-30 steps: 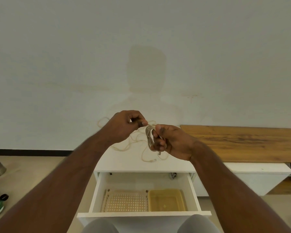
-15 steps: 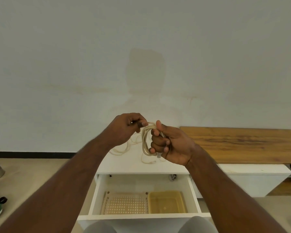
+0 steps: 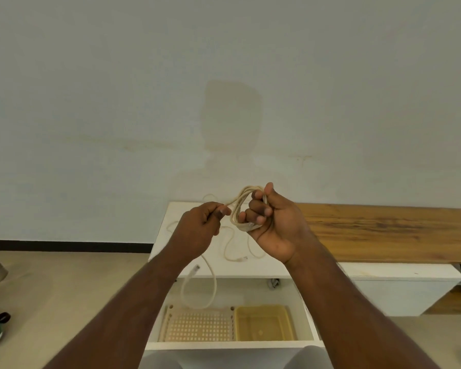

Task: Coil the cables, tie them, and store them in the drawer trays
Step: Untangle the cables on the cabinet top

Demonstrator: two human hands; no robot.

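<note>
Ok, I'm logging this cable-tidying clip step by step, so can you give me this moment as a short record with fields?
right hand: grips the coil of cream cable, loops round its fingers
left hand: pinches the cable strand feeding into the coil
loose cable: trails over the white cabinet top, one loop hanging down over the open drawer
drawer contents: perforated tray on the left, yellow tray on the right, no cable inside either
tie: none visible on the coil
stage: coiling, not yet tied or stored
</note>
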